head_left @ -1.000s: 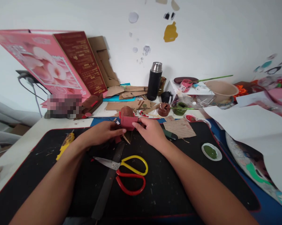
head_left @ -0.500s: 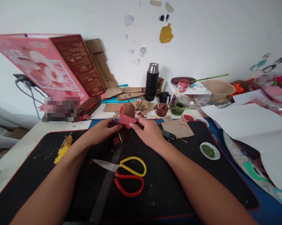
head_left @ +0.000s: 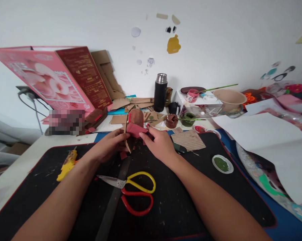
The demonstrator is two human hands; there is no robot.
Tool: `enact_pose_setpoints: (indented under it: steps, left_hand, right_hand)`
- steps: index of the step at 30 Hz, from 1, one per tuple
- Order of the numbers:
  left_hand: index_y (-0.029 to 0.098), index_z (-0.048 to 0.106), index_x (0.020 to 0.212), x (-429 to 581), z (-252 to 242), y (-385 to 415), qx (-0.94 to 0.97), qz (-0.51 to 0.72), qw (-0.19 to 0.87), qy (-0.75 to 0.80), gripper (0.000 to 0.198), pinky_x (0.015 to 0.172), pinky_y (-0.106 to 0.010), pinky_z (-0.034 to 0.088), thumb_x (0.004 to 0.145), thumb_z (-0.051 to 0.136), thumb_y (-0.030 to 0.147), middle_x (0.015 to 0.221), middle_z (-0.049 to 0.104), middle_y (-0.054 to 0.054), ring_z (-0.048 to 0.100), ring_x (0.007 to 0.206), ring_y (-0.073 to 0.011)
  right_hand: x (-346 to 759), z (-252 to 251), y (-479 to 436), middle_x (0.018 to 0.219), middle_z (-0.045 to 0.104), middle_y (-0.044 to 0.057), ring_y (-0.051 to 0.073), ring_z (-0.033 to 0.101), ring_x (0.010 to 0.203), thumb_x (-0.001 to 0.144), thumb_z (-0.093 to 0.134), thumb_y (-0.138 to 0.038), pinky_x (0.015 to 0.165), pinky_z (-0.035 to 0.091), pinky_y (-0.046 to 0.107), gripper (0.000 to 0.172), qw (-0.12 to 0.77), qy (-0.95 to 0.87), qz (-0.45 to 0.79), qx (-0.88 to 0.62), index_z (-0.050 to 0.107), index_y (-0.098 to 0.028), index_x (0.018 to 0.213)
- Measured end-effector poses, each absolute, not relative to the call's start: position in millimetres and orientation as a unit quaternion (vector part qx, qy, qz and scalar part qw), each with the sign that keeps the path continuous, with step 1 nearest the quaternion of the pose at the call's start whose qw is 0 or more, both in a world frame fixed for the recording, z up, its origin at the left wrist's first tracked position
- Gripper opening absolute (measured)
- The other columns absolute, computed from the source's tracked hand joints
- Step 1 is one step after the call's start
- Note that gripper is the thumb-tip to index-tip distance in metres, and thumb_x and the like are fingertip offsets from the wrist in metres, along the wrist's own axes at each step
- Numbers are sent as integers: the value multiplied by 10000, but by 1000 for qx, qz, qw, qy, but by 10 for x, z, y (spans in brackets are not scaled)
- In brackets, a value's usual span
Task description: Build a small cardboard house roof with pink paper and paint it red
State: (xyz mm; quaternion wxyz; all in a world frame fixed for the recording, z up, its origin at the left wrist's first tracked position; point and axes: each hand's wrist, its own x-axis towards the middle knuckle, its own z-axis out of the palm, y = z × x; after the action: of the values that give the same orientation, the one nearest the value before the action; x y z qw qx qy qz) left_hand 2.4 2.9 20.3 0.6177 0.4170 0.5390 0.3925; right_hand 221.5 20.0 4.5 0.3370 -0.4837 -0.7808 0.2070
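Both hands are on a small cardboard craft piece with a rounded brown part (head_left: 136, 117) and a flat dull-red paper piece (head_left: 135, 130). My left hand (head_left: 117, 140) is closed on its left side, where a raw cardboard edge (head_left: 128, 144) stands out, and its thumb touches the red paper. My right hand (head_left: 159, 142) pinches the right end of the red paper between thumb and fingers. The fingertips behind the piece are hidden. Nearer to me lie open scissors (head_left: 127, 182) with one yellow and one red handle.
A black mat (head_left: 181, 201) covers the work area. A glue-smeared yellow tool (head_left: 67, 166) lies left; corrugated cardboard (head_left: 188, 140) and a lid of green paint (head_left: 221, 164) lie right. Behind stand a black flask (head_left: 161, 93), a brown paint jar (head_left: 171, 121) and a pink box (head_left: 47, 80).
The craft piece has turned in my hands, so its cardboard edge now shows on the left. The red paper lies more slanted. The head view has shifted slightly.
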Motion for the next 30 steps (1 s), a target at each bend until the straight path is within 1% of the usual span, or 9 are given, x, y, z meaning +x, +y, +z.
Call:
enact_pose_setpoints:
  steps: [3,6,11,14,17,20,23,26,30]
  left_hand:
    - [170,663,1026,68,206,32,398,405,628,532,456,641,-313,604,722,906,406,879,753,-51,744,714,-212]
    - [160,663,1047,80,198,37,387,416,628,532,438,618,-309,600,747,895,380,857,756,-56,741,689,-212]
    - [160,668,1004,55,138,50,377,424,637,521,444,622,-302,608,751,916,428,806,730,-40,712,670,-191]
    - [172,670,991,56,109,51,371,427,643,516,461,596,-277,598,729,945,433,786,702,-18,693,674,-179]
    - [173,690,1015,81,113,43,358,436,650,509,434,616,-296,625,738,947,386,793,700,-13,683,661,-172]
    - [158,712,1071,94,130,39,342,440,664,499,373,646,-327,652,808,893,349,823,736,-44,706,656,-185]
    - [142,718,1108,72,128,50,330,438,673,496,321,615,-312,646,879,828,337,884,780,-89,736,651,-198]
    - [140,718,1168,43,110,66,327,443,677,488,317,589,-299,635,925,781,335,947,806,-118,759,656,-209]
    - [135,713,1198,31,87,72,335,441,677,484,342,568,-289,625,947,769,360,911,806,-111,757,634,-209]
  right_hand:
    - [2226,58,207,682,662,19,194,562,628,1056,637,-430,603,290,307,323,329,-782,187,-496,654,-217,813]
    - [2229,56,210,702,687,25,206,582,634,1047,654,-471,592,280,314,293,328,-782,175,-501,696,-221,901]
    - [2239,62,204,768,730,29,213,640,689,1030,666,-554,619,340,307,338,367,-764,190,-496,726,-223,994]
    - [2254,69,207,749,731,14,202,654,679,1036,647,-569,622,362,301,355,393,-747,208,-494,750,-230,1063]
    - [2268,75,215,737,739,13,193,657,660,1050,631,-547,615,365,300,345,405,-743,207,-492,768,-231,1071]
    - [2280,88,220,776,770,31,198,673,672,1061,633,-503,621,368,304,317,399,-752,191,-489,776,-221,1043]
    - [2290,106,221,862,808,55,219,714,748,1076,625,-455,651,385,307,279,377,-769,173,-485,769,-218,1045]
    - [2294,113,220,882,817,63,236,734,791,1079,630,-426,672,400,311,251,360,-782,160,-483,762,-215,1047]
    - [2290,101,208,889,824,64,233,750,805,1077,638,-409,693,429,306,235,386,-784,147,-463,765,-212,1058]
